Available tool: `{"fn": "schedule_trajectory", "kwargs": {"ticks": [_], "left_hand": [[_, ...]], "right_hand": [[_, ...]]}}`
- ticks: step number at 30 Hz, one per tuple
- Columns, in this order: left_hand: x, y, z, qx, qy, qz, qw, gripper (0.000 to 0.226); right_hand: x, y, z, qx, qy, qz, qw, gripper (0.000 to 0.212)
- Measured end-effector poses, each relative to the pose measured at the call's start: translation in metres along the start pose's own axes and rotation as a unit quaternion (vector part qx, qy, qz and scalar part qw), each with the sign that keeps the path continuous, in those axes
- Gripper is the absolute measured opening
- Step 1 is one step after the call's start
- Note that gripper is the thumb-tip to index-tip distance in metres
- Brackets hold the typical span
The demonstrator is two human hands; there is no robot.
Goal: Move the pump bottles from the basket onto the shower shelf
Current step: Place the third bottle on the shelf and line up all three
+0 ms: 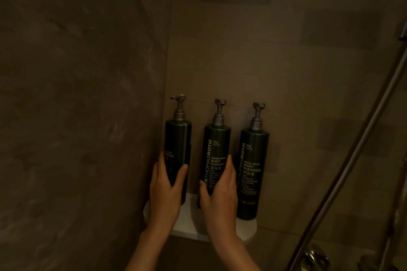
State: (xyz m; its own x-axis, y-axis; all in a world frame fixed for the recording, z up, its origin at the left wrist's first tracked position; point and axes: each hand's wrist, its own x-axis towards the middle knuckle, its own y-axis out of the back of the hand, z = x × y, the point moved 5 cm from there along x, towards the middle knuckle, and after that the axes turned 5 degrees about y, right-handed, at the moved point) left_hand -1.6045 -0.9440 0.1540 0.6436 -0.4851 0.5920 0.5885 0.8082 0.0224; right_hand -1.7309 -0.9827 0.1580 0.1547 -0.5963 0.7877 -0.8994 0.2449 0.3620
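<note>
Three dark green pump bottles stand upright in a row on the white shower shelf (193,224) set in the corner of the tiled wall; the shampoo bottle (178,145) is nearest the corner, a body cleanser bottle (217,149) is in the middle, and a second body cleanser bottle (253,160) stands to the right, untouched and just beside its neighbour. The left hand (164,191) is wrapped round the lower part of the shampoo bottle, fingers (157,171) behind it and thumb across the front; the right hand (220,193) holds the middle bottle the same way, fingers closed round its right flank, thumb on the left of the label. Both bottles look to be resting on the shelf, or all but, though the hands hide their bases, so I cannot say for certain. No basket is in sight from here, nor any further bottle; to my eye the task is close to finished, with only the letting go of these two left, and perhaps a turn of the shampoo bottle, whose label faces off to the left. A metal shower hose (352,160) runs slantwise at the right, well apart.
</note>
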Motion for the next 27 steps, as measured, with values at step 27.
{"fn": "schedule_trajectory", "kwargs": {"ticks": [27], "left_hand": [[0.001, 0.005, -0.020, -0.043, 0.059, -0.037, 0.997, 0.064]], "right_hand": [[0.000, -0.009, 0.012, 0.066, -0.024, -0.026, 0.997, 0.077]]}}
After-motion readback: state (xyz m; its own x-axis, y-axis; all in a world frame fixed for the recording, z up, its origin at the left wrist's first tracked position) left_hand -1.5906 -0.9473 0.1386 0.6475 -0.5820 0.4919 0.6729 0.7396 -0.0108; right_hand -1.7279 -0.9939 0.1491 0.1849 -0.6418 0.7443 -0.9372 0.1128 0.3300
